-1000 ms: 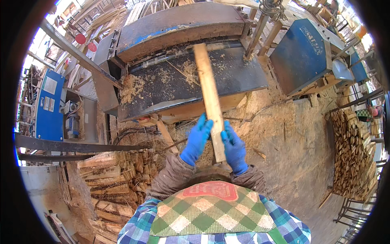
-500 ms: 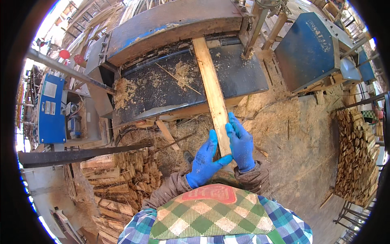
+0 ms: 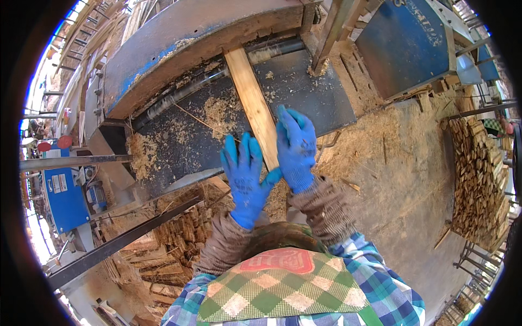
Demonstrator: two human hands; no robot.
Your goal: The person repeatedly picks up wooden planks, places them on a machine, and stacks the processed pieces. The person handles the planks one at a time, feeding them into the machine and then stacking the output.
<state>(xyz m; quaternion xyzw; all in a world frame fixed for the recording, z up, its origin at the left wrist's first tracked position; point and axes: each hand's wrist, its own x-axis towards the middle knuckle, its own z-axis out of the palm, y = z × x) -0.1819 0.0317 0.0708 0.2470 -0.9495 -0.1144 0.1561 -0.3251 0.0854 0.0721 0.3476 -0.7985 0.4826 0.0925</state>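
Note:
A long, narrow wooden board (image 3: 251,98) lies across the dark metal bed (image 3: 190,127) of a woodworking machine. Its far end passes under the machine's rusty, blue-painted housing (image 3: 190,49), where it is hidden. Both hands wear blue gloves with darker fingertips. My left hand (image 3: 244,176) is at the left of the board's near end, fingers spread, its thumb pointing across that end. Along the board's right edge is my right hand (image 3: 296,144), fingers extended and slightly bent, thumb hidden. Neither hand is wrapped round the board; whether they touch it is unclear.
Sawdust (image 3: 220,114) and a thin splinter of wood lie on the bed. A roller (image 3: 201,81) runs below the housing. Cut wood is piled at the lower left (image 3: 179,239), and a tall stack (image 3: 478,179) stands right. A dark metal bar (image 3: 125,242) crosses the left side.
The board has slid farther under the housing. Both hands have moved forward with its near end; the left fingers have spread away from it and the right hand's hold looks looser.

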